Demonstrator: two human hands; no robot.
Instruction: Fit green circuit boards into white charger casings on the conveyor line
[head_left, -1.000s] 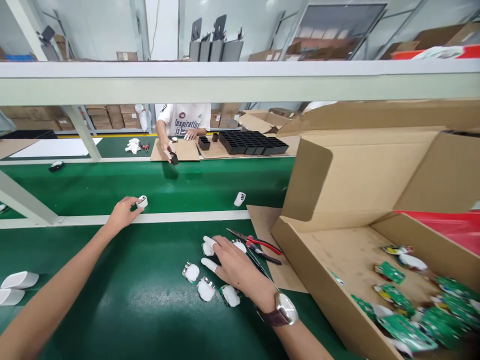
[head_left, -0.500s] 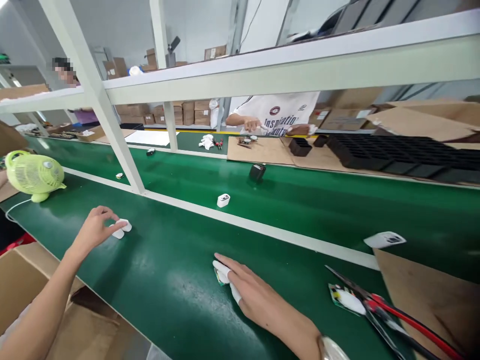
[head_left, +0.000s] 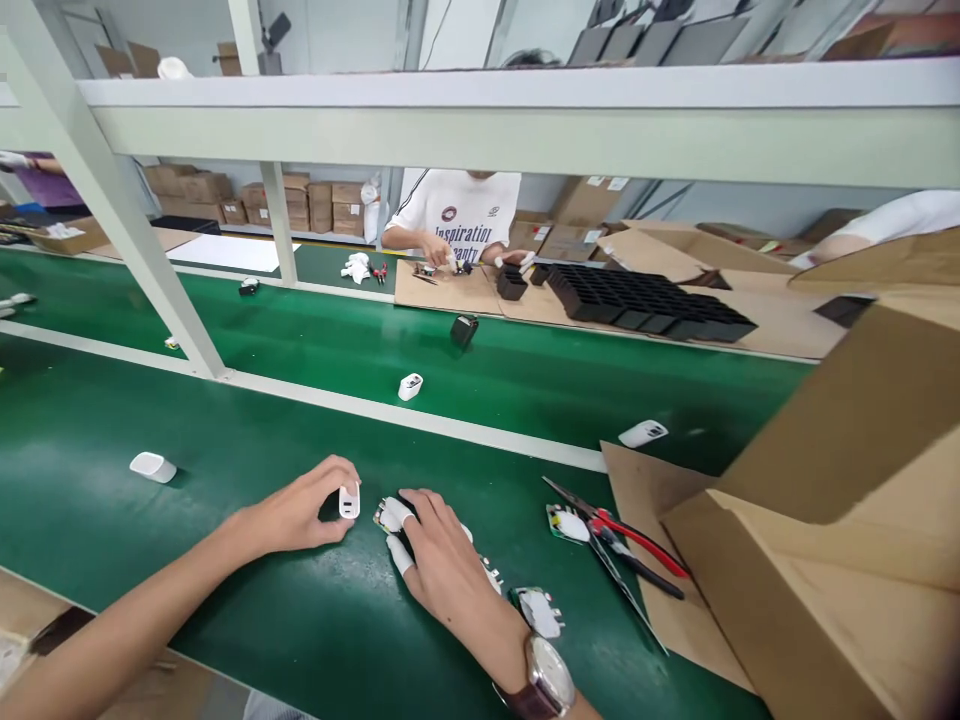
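Observation:
My left hand (head_left: 319,505) pinches a small white charger housing (head_left: 349,501) between thumb and fingers, its end with port openings facing me. Just to the right, my right hand (head_left: 442,560), with white finger cots on thumb and index finger, grips a small circuit board (head_left: 390,514) with a white part on it. The two pieces are close but apart. Another white housing (head_left: 153,466) lies on the green bench to the left. Beside my right wrist lies a second circuit board (head_left: 538,611); more board parts are half hidden behind that hand.
Red-handled pliers (head_left: 630,545) and long tweezers (head_left: 630,590) lie at the right near another circuit board (head_left: 568,523). An open cardboard box (head_left: 795,600) stands beyond them. White and black chargers rest on the green belt (head_left: 337,350). Across it, a co-worker (head_left: 469,215) handles parts near black trays (head_left: 637,300).
My left hand has lifted one of the two white housings and brought it right, near my right hand. The view has swung right, showing the cardboard box and more circuit boards.

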